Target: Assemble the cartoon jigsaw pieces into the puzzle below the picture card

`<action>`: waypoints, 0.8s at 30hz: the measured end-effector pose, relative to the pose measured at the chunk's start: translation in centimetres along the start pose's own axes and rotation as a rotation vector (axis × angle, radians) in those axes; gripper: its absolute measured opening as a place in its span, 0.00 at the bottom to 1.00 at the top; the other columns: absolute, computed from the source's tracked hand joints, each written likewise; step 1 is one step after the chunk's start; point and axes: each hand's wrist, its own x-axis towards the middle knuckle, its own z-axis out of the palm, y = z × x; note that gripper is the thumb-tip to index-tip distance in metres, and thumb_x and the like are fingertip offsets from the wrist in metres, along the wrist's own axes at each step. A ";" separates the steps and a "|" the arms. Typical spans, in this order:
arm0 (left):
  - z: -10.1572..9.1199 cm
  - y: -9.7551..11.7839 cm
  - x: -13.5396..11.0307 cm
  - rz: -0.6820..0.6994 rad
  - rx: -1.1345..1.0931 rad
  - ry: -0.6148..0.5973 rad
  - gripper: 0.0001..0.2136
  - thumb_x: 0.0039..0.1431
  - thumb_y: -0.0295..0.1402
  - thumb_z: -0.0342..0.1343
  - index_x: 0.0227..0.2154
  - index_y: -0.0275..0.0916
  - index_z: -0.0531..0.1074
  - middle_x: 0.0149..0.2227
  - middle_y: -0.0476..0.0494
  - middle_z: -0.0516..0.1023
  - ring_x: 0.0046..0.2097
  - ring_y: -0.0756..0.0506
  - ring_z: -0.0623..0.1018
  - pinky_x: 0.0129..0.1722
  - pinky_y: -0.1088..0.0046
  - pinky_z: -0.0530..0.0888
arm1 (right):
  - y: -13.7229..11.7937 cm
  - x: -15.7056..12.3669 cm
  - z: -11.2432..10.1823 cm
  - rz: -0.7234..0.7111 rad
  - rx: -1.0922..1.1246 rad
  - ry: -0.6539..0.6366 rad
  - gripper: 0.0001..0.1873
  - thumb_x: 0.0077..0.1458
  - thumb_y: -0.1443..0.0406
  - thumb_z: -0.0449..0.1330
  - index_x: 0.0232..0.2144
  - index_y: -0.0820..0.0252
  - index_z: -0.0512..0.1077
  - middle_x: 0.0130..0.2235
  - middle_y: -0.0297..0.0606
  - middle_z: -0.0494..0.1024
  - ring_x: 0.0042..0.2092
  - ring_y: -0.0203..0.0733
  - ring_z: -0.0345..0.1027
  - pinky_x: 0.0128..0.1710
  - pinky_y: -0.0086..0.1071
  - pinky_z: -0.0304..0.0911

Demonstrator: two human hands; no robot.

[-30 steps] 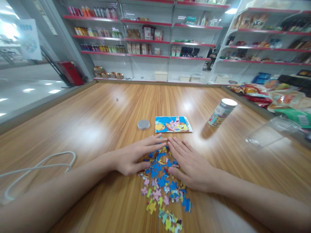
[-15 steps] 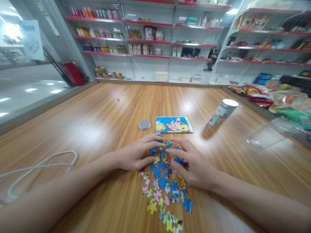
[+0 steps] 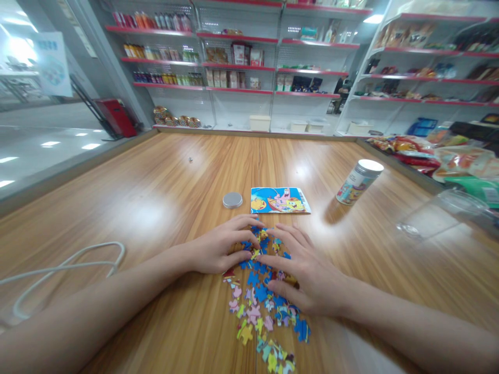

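Observation:
A loose heap of colourful jigsaw pieces (image 3: 265,304) lies on the wooden table (image 3: 156,197) in front of me. My left hand (image 3: 220,249) rests on the heap's far left side, fingers loosely arched over the pieces and thumb beside them. My right hand (image 3: 307,272) lies on the heap's right side with its fingers spread, fingertips close to those of the left hand. Neither hand lifts a piece. Just beyond the hands lies a cartoon picture card (image 3: 279,200), with a round metal lid (image 3: 233,200) to its left.
A printed can (image 3: 357,182) with a white top stands tilted at the right. A clear plastic bag (image 3: 440,215) and snack packets (image 3: 413,148) lie along the right edge. A white cable (image 3: 66,270) loops at the left. Shop shelves (image 3: 237,67) line the back.
Both hands went from lying flat with fingertips together to arching over the heap. They drew slightly toward me, and the pieces under them shifted.

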 end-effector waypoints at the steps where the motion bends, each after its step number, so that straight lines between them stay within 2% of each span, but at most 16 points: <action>1: 0.0 0.0 0.0 -0.004 -0.002 -0.003 0.11 0.62 0.27 0.59 0.46 0.40 0.76 0.61 0.35 0.69 0.65 0.37 0.68 0.65 0.51 0.68 | 0.0 0.0 0.0 0.003 -0.005 -0.001 0.22 0.60 0.56 0.63 0.56 0.50 0.73 0.64 0.47 0.63 0.65 0.59 0.54 0.62 0.61 0.55; 10: 0.1 -0.3 -0.1 -0.003 0.003 -0.003 0.08 0.62 0.28 0.59 0.43 0.39 0.76 0.60 0.35 0.69 0.66 0.38 0.67 0.66 0.52 0.67 | 0.1 -0.2 0.1 0.024 0.000 0.041 0.14 0.61 0.56 0.62 0.48 0.54 0.76 0.62 0.47 0.64 0.65 0.57 0.54 0.63 0.58 0.54; 13: 0.2 -0.2 -0.1 -0.007 0.012 0.013 0.05 0.62 0.28 0.59 0.41 0.38 0.75 0.59 0.34 0.70 0.64 0.38 0.68 0.65 0.54 0.69 | 0.0 -0.1 0.1 0.007 -0.013 0.036 0.20 0.63 0.56 0.61 0.55 0.53 0.73 0.65 0.48 0.61 0.66 0.57 0.52 0.64 0.58 0.53; 16: 0.3 -0.2 0.0 -0.017 0.012 0.040 0.02 0.61 0.27 0.59 0.36 0.37 0.73 0.58 0.34 0.70 0.62 0.39 0.70 0.62 0.57 0.72 | 0.0 -0.1 0.1 0.001 -0.045 -0.032 0.25 0.64 0.52 0.58 0.61 0.51 0.68 0.67 0.48 0.58 0.69 0.60 0.48 0.65 0.62 0.49; 18: 0.3 -0.2 0.0 -0.009 0.013 0.042 0.02 0.61 0.27 0.59 0.33 0.36 0.71 0.58 0.33 0.69 0.61 0.39 0.71 0.61 0.58 0.72 | 0.0 -0.1 0.2 0.023 -0.059 -0.069 0.24 0.65 0.50 0.57 0.59 0.50 0.70 0.68 0.48 0.58 0.70 0.62 0.46 0.65 0.64 0.47; 21: 0.3 -0.3 0.0 0.011 0.032 0.016 0.01 0.61 0.26 0.58 0.33 0.36 0.72 0.59 0.34 0.68 0.62 0.39 0.69 0.62 0.58 0.71 | 0.0 -0.2 0.3 0.043 -0.065 -0.058 0.22 0.66 0.50 0.56 0.55 0.52 0.72 0.67 0.47 0.59 0.71 0.62 0.44 0.66 0.63 0.46; 24: 0.2 -0.2 0.0 0.008 0.033 0.000 0.01 0.61 0.27 0.58 0.33 0.36 0.73 0.60 0.35 0.66 0.63 0.39 0.68 0.63 0.58 0.70 | 0.1 -0.2 0.3 0.031 -0.078 -0.037 0.24 0.66 0.50 0.55 0.59 0.53 0.69 0.68 0.47 0.58 0.70 0.60 0.46 0.67 0.61 0.47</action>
